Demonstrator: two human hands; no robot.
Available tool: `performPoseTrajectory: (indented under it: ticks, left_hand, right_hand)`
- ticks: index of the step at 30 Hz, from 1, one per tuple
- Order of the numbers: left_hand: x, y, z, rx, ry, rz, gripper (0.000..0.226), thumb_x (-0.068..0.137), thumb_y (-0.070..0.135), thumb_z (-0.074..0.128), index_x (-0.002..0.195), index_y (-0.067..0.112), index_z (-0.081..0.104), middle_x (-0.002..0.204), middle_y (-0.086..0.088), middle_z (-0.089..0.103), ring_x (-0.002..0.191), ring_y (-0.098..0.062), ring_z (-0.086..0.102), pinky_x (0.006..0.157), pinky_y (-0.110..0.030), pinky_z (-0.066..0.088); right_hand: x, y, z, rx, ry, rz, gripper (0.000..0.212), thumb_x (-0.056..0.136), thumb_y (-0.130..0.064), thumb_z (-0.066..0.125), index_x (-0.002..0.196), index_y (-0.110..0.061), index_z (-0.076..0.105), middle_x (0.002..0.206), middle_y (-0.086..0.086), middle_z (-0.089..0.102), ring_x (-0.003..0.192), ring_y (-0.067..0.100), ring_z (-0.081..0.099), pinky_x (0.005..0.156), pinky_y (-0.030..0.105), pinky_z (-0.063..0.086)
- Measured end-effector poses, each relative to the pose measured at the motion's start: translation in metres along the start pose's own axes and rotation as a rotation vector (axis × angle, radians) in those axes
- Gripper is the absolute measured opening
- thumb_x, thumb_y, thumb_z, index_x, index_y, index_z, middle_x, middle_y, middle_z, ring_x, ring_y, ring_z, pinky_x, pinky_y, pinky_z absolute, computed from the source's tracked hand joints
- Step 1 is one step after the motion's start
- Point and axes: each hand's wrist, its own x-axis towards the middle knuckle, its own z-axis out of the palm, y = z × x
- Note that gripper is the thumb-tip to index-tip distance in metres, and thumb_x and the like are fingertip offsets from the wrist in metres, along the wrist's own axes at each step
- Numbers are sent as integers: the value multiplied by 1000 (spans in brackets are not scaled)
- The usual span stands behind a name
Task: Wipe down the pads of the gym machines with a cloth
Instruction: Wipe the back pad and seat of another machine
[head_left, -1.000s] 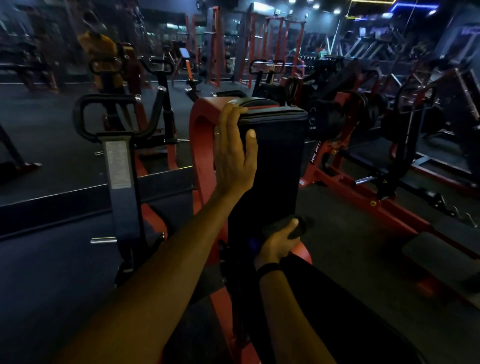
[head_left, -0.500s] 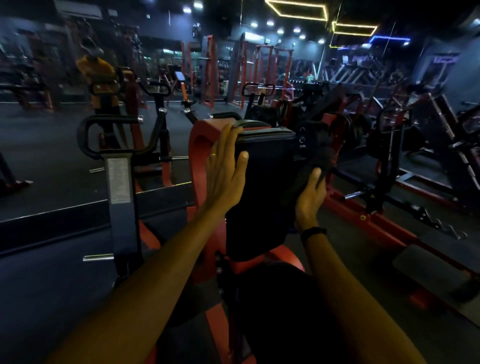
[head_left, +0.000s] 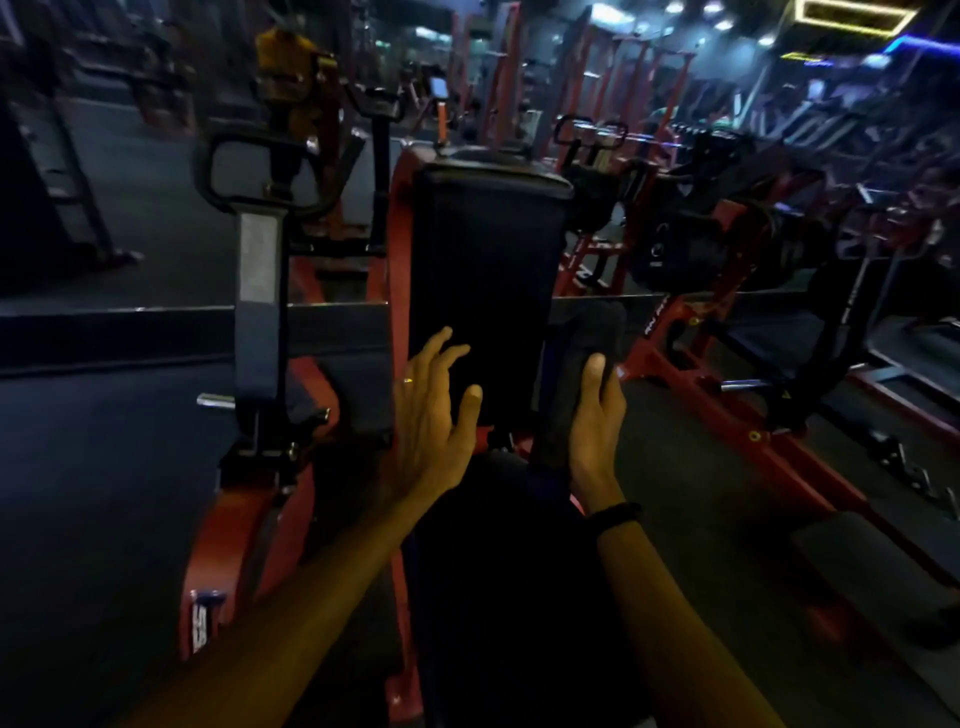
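Right, pad (head_left: 483, 270) stands upright dead centre, red frame (head_left: 397, 291) at its 9 o'clock. Cloth (head_left: 574, 384) sits at its 4 o'clock, gripped in my R hand (head_left: 595, 431) w/ thumb on top. L hand (head_left: 434, 415) at 7 o'clock, fingers loose, holding nothing. Best approach imo: steady the edge w/ L, drag the cloth flat in long overlapping strokes, top to bottom.

Left hand (head_left: 434, 415): down from the top left edge of the back pad (head_left: 483, 270) to its lower left part, fingers now spread and loose.
Right hand (head_left: 592, 431): lower than half a second ago, at the pad's lower right edge.
Cloth (head_left: 576, 379): now upright against the pad's right side.
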Motion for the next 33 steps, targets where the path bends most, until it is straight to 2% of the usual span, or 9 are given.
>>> performPoseTrajectory:
  ticks: [4,7,12,18,22,25,28,31,33]
  left_hand:
    - [-49,-8,24,163,-96,-137,45,93,37,46,132,16,59,147,0,51,134,-16,43,111,-45,35]
    - [-82,-6,31,266,-140,-338,57,89,45,38,131,14,61,143,-7,56,132,-31,48,110,-51,37]
    - [-117,10,25,334,-94,-647,64,92,46,32,146,16,49,155,-9,43,144,-33,34,117,-45,21]
    - [-130,5,30,412,-182,-720,73,96,66,9,160,29,14,168,-1,14,152,-29,17,121,-56,12]
    - [-124,2,23,329,-69,-804,86,83,75,-2,159,36,7,168,1,13,151,-27,20,120,-60,10]
    - [-129,2,19,289,-12,-815,83,86,74,0,159,37,11,167,4,16,152,-25,19,121,-59,7]
    - [-129,2,22,257,-18,-828,83,86,75,0,159,37,9,167,3,15,152,-26,19,121,-60,8]
    - [-122,4,18,207,-53,-856,80,88,72,3,159,36,7,168,3,11,152,-25,15,121,-57,2]
    - [-122,6,15,195,-36,-860,79,89,70,5,159,35,8,168,2,11,153,-26,14,121,-57,1]
  right_hand:
    - [-10,19,-52,-126,-225,11,41,106,-45,41,140,-26,55,129,-9,64,120,3,60,97,21,50]
    - [-10,33,-74,-436,-342,-39,54,103,-57,36,137,-20,56,118,-5,64,113,2,60,91,19,48]
    - [-70,71,-94,-1326,-955,-217,72,93,-74,12,156,-41,21,164,11,19,147,40,20,115,60,21]
    - [15,123,-48,-1147,-811,187,64,100,-65,29,157,-37,22,161,18,24,140,47,32,111,63,28]
    - [-39,101,4,-1314,-951,-171,56,104,-55,28,157,-37,23,165,18,13,149,43,13,118,62,11]
    - [-75,81,-52,-1163,-1132,-350,56,102,-62,24,155,-47,18,168,2,5,153,29,2,122,57,4]
    - [-46,96,-111,-1191,-1085,-233,79,85,-83,0,155,-49,17,168,-7,5,154,23,6,122,54,15]
    - [15,127,-70,-1127,-954,42,66,95,-74,22,155,-48,16,168,-3,11,149,35,24,116,53,28]
    - [9,133,-16,-1191,-909,36,54,102,-60,31,153,-46,24,166,5,17,146,42,26,115,56,26]
